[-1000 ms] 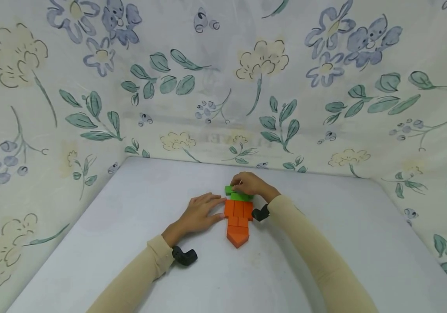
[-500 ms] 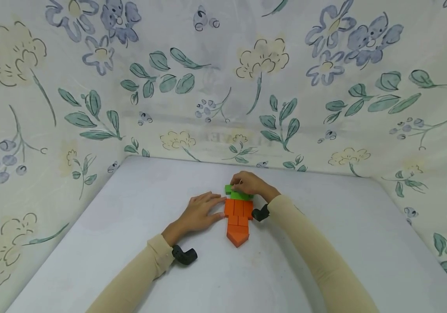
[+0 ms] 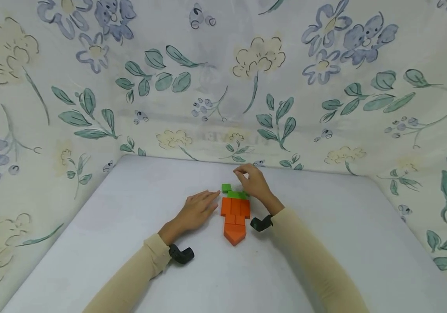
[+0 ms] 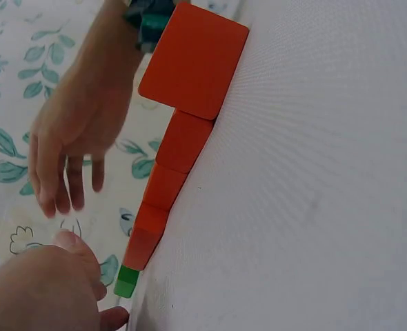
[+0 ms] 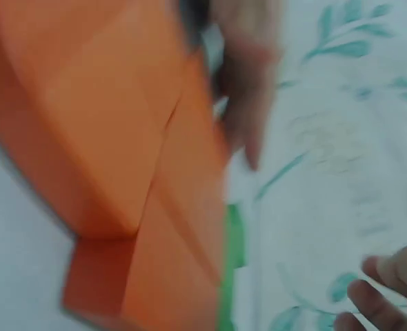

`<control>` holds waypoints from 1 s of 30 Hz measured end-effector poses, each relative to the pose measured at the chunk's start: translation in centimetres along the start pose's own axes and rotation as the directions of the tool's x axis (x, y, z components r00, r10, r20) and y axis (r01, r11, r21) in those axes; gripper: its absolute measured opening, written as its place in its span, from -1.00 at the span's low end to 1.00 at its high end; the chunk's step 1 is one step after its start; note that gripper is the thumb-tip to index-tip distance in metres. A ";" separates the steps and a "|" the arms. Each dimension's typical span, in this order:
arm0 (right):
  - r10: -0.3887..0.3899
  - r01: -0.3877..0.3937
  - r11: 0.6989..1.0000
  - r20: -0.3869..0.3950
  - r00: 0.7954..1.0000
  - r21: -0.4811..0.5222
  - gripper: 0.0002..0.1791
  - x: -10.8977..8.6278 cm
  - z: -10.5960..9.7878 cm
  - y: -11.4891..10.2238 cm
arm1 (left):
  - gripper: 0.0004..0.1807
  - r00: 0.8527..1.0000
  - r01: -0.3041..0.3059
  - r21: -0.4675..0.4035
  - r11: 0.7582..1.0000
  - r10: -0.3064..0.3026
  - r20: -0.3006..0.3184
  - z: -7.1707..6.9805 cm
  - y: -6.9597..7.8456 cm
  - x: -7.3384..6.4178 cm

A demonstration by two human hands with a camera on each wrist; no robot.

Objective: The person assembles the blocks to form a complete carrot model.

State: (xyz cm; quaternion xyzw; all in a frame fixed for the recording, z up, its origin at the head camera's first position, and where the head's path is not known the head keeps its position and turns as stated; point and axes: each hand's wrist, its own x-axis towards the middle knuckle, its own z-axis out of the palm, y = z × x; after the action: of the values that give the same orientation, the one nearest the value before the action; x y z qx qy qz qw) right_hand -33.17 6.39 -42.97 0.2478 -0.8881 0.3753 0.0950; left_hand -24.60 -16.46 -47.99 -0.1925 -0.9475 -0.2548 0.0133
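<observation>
Orange wooden blocks (image 3: 235,208) lie fitted together on the white table in a carrot-like shape, with a pointed block (image 3: 234,234) at the near end. At the far end sits a wider green block (image 3: 236,195), and a small green block (image 3: 226,188) stands just beyond its left side. My left hand (image 3: 196,211) rests on the table left of the blocks, fingers stretched toward the small green one. My right hand (image 3: 254,181) is raised behind and right of the green blocks, fingers loosely bent, holding nothing. In the right wrist view the orange side faces (image 5: 114,117) are blurred.
The white table (image 3: 149,174) reaches back to a flower-patterned curtain (image 3: 207,87) that surrounds it on three sides. Black wrist cameras, one on the left wrist (image 3: 181,255) and one on the right (image 3: 261,223), sit low beside the blocks.
My right hand has let go of the small green block and lifted up and away from it. My left hand has drawn slightly off the orange blocks' left edge.
</observation>
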 end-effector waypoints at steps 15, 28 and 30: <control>-0.040 0.022 0.974 -0.076 0.996 -0.226 -0.82 -10.1 -11.6 4.6 | -0.30 0.975 0.219 0.017 0.976 -0.218 -0.041 -9.3 -6.6 -4.0; 0.129 -0.152 0.813 -0.081 0.988 -0.561 -0.23 -10.7 -20.1 11.6 | 0.01 0.952 0.301 0.333 0.894 -0.263 -0.157 -20.1 -12.0 -4.6; 0.203 -0.200 0.783 -0.062 0.977 -0.588 -0.10 -10.6 -20.2 12.0 | 0.02 0.948 0.311 0.362 0.879 -0.256 -0.191 -20.9 -12.3 -4.8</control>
State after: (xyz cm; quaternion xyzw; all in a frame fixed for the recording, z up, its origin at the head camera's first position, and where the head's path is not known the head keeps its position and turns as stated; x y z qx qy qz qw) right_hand -30.58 31.89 -39.98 0.1107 -0.9821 0.0875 0.1246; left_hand -26.19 -38.15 -36.27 -0.0271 -0.9938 -0.0743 0.0787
